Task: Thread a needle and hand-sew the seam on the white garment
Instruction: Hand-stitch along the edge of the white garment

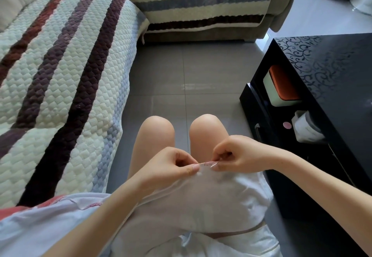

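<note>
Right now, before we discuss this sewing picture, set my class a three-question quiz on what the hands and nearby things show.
1. True or false: the white fabric garment lies across the person's lap.
2. The left hand pinches the garment's edge; what does the right hand pinch?
3. The glossy black table stands on the person's: A) left B) right C) back.
Key: 1 true; 2 a thin metal needle; 3 B.

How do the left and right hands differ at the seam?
The left hand pinches the white garment at its edge, thumb on top; the right hand pinches the needle there. The left hand's thumbnail faces up; the right hand shows its knuckles. Both have fingers curled.
</note>
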A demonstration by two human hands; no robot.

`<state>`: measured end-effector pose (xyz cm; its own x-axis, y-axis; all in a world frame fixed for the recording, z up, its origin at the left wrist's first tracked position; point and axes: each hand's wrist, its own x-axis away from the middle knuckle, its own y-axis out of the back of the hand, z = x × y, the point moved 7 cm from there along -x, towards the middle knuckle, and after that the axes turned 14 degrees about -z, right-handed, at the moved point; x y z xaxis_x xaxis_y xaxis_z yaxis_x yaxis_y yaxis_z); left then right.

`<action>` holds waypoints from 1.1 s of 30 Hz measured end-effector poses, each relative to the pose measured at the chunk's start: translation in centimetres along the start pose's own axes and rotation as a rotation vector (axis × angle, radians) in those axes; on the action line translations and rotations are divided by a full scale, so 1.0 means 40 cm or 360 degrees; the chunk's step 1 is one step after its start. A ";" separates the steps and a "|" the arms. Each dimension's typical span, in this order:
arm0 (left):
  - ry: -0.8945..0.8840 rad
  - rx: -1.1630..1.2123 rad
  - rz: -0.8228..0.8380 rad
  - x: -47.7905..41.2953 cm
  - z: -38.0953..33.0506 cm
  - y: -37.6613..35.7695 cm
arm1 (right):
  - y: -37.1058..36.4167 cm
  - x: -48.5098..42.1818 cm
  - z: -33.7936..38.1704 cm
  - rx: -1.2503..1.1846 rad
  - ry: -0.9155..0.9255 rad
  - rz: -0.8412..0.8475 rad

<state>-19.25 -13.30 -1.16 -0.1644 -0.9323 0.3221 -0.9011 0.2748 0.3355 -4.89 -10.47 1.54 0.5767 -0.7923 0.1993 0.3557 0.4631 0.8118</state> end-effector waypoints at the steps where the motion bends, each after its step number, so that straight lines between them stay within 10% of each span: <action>1: -0.0022 -0.0073 0.0000 0.002 -0.002 0.001 | 0.004 0.005 -0.001 -0.0020 -0.0005 -0.0017; 14: -0.0219 -0.0209 -0.0181 0.009 -0.020 -0.017 | 0.005 0.018 -0.040 -0.0775 -0.0268 -0.0365; 33: -0.0030 0.0113 -0.0224 -0.003 -0.007 -0.040 | 0.020 -0.009 -0.016 -0.0636 -0.0182 -0.0588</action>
<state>-17.66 -13.55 -1.47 -0.0418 -0.9649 0.2593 -0.9417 0.1247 0.3124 -4.33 -9.58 1.75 0.2853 -0.9583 0.0171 0.7831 0.2434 0.5723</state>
